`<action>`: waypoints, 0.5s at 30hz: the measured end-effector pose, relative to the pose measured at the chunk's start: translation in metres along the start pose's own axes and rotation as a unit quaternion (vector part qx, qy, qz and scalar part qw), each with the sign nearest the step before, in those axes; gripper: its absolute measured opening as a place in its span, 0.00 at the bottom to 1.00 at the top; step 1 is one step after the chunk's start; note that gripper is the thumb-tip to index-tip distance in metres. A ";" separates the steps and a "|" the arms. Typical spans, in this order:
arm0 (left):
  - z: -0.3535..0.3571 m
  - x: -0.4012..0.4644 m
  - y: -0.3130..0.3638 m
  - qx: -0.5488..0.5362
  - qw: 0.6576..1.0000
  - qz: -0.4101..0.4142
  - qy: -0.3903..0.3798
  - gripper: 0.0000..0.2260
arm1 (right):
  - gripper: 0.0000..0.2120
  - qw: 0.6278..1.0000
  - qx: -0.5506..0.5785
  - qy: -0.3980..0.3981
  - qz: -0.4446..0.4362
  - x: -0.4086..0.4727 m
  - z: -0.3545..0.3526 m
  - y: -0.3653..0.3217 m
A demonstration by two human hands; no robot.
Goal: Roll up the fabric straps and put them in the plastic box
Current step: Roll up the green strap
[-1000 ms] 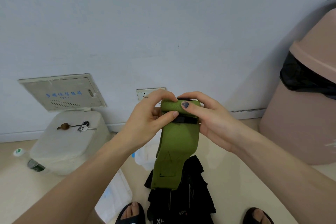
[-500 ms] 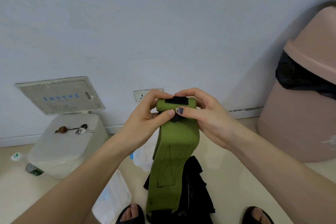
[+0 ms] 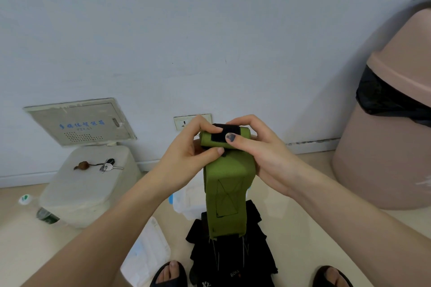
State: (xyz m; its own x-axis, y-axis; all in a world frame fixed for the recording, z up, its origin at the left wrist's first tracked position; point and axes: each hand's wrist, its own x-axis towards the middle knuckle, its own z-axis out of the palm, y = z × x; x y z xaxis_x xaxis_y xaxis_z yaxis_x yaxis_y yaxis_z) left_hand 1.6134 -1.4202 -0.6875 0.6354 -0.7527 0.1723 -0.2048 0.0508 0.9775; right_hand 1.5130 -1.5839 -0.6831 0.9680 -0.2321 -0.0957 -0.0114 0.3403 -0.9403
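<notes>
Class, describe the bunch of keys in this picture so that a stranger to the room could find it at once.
Start at the grey wall panel low on the left. Just below it stands a white lidded box, and the keys lie on its lid. They are the only metal things there, joined by a dark cord to a small brown charm at their left.

A grey wall panel (image 3: 80,122) at the far left, above a white box, carries a line of blue characters with a smaller blue line beneath, both too blurred to read. On the black fabric pile (image 3: 233,261) lying on the floor near the person's feet, pale lettering shows: "BOX" or something close to it on one fold, and a larger white "X2"-like mark at the near edge, neither wholly clear. A bottle (image 3: 44,213) at the near left has a green-and-white label whose words cannot be made out.
</notes>
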 end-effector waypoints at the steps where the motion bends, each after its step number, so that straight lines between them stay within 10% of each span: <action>1: 0.001 -0.001 0.000 -0.013 1.000 -0.003 -0.004 0.13 | 0.10 1.000 0.000 0.000 -0.005 0.001 0.000 0.000; 15: 0.011 0.008 -0.001 -0.092 0.985 -0.132 0.062 0.12 | 0.13 0.990 -0.126 -0.009 -0.061 0.004 0.001 0.009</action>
State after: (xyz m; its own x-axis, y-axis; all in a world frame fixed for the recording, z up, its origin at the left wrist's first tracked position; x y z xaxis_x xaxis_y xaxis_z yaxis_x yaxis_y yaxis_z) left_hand 1.6102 -1.4331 -0.6881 0.7372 -0.6699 -0.0876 0.1105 -0.0084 0.9938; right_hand 1.5171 -1.5807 -0.6912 0.9701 -0.2412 0.0273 0.0460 0.0725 -0.9963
